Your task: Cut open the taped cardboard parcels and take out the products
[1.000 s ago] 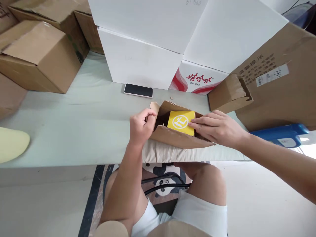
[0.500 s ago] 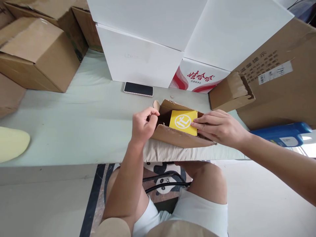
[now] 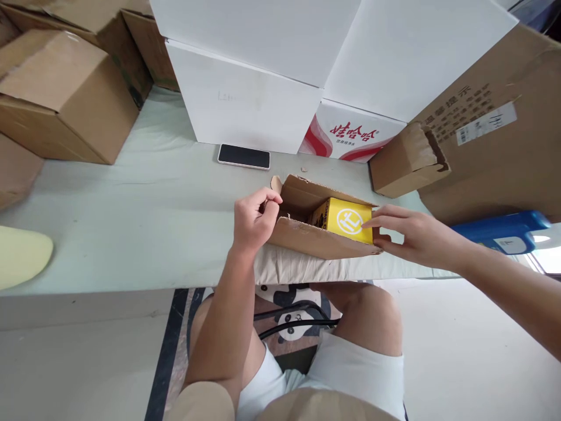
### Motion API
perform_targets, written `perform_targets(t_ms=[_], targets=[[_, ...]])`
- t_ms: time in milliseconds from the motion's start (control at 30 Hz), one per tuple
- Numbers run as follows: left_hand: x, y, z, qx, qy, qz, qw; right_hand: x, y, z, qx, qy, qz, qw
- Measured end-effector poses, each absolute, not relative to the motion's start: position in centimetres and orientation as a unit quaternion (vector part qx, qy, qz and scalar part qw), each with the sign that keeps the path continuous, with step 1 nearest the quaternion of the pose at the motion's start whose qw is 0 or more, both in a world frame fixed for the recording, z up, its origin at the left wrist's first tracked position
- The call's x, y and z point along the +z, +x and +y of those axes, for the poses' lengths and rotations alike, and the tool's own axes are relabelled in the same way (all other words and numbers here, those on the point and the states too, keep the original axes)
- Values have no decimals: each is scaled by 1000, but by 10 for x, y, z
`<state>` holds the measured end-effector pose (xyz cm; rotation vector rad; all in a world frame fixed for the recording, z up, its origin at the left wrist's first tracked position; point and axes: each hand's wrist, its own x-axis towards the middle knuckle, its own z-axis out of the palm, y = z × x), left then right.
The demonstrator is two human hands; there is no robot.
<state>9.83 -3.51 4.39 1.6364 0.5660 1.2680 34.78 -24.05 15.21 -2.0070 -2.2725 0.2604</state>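
An open brown cardboard box [image 3: 322,238] lies near the table's front edge, its opening facing up. Inside, toward its right end, sits a yellow box [image 3: 348,220] with a white round logo. My left hand [image 3: 258,222] is closed on the left end of the cardboard box, by a small raised flap [image 3: 276,184]. At the other end, my right hand [image 3: 405,232] has its fingers apart; the fingertips touch the yellow box's top face and the thumb is at the cardboard rim.
A phone [image 3: 243,156] lies behind the box, before stacked white boxes [image 3: 245,99]. Brown cartons [image 3: 96,111] stand at the left. At the right are a small brown box [image 3: 405,166], a large carton [image 3: 495,158] and a blue container [image 3: 504,231]. A pale yellow object [image 3: 24,257] lies far left.
The yellow box has moved right inside the cardboard box, and its printed left side now shows. My right hand has moved right with its fingers wider apart. My left hand has hardly moved.
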Motion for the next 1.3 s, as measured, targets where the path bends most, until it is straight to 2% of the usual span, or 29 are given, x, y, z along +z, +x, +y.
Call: perform_targets(t_ms=[167, 433, 500, 600, 700, 933, 1200, 1300], targets=[[45, 100, -35, 521, 670, 230, 475, 156, 351, -237, 161, -708, -687, -32], [44, 100, -35, 525, 673, 232, 466, 150, 336, -218, 215, -842, -495, -31], [44, 100, -35, 524, 673, 233, 467, 147, 338, -219, 272, -844, -462, 7], [43, 102, -35, 525, 672, 229, 469, 139, 342, -226, 374, -833, -392, 114], [42, 104, -35, 528, 672, 229, 466, 132, 344, -233, 399, -831, -344, 177], [40, 107, -36, 541, 675, 225, 449, 138, 342, -227, 360, -857, -302, 211], [41, 104, -37, 529, 679, 227, 456, 144, 334, -228, 76, -887, -439, 120], [42, 103, -36, 528, 682, 226, 453, 143, 332, -225, 66, -858, -498, 105]])
